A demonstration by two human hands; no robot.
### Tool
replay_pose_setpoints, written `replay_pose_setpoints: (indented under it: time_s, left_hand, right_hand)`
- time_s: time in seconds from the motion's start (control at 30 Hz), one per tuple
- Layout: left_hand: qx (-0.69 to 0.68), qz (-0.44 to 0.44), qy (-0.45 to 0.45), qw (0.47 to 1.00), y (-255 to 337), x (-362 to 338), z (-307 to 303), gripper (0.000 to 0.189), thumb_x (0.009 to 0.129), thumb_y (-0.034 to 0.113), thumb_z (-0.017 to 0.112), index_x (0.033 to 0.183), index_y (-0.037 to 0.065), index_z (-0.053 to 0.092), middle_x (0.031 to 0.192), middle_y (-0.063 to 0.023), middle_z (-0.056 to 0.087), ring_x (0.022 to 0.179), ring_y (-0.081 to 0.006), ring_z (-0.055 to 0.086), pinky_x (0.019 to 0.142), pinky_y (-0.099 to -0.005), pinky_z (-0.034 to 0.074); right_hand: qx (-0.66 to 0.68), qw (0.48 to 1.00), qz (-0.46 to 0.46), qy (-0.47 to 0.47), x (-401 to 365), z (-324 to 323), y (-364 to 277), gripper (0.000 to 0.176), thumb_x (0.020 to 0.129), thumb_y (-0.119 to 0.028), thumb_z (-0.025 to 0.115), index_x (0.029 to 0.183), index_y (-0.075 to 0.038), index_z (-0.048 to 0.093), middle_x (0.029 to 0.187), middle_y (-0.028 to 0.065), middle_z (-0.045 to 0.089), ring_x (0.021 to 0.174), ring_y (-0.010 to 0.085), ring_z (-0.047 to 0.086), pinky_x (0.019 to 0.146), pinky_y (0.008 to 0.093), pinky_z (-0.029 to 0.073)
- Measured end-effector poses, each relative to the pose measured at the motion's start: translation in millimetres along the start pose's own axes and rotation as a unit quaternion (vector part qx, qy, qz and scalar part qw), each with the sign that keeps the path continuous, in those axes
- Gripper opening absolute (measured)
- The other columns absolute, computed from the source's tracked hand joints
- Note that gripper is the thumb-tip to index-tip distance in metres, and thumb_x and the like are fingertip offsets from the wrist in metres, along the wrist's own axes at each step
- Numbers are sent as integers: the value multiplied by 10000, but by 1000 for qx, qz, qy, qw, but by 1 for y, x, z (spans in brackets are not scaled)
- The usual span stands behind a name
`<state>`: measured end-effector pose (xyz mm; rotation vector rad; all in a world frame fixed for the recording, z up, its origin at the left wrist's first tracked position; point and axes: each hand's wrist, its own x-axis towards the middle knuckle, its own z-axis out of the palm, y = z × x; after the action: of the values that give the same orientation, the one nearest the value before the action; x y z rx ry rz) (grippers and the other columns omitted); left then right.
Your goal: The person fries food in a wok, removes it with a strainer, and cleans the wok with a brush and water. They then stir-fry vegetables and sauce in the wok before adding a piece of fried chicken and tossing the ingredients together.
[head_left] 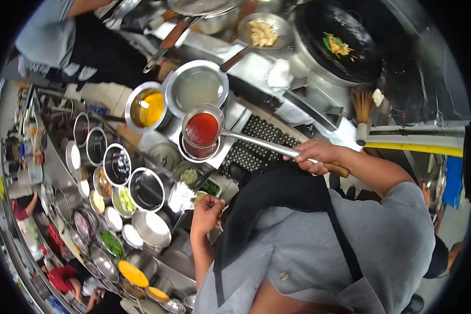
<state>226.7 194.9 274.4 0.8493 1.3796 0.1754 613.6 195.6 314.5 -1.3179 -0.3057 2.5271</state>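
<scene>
My right hand is wrapped round the wooden end of a long-handled ladle. Red sauce fills the ladle's bowl, which hangs over a steel pot with reddish contents. Beside that pot stand a large pot of cloudy liquid and a pot of yellow-orange liquid. My left hand is closed near my apron, fingers pinched on a thin pale thing I cannot make out. A crumpled white bag and a container of chopped greens lie close by it.
A black wok at top right holds vegetables. Nearby are a strainer with pale pieces and a bamboo brush. Several ingredient bowls and pots crowd the left counter. Another person stands at top left; more people are at lower left.
</scene>
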Motion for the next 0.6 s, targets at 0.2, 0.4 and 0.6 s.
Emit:
replay_pose_setpoints:
  time_s: [0.2,0.4,0.6]
  left_hand:
    - [7,46,-128,991,21,79,95,157,873,167,609,878,38,521,677,-30,594,465,-88,512,411,-216,400]
    - [7,-23,-283,959,26,199,258,209,856,167,608,1016,47,544,872,-35,616,654,-113,583,560,-243,489]
    - [-192,-223,-291,910,-102,391,439,288,876,272,554,1075,63,556,943,-75,607,895,-215,594,680,-378,516]
  right_hand:
    - [157,983,-93,15,-155,-34,1,432,913,-103,466,1334,-34,400,600,13,382,357,40,317,288,203,259]
    - [291,924,-247,38,-250,-100,6,457,898,-117,480,1339,-33,397,602,17,413,346,53,335,270,212,259]
    - [89,869,-304,380,-221,-197,-17,345,838,-104,552,1176,-38,525,631,14,469,364,67,383,299,237,299]
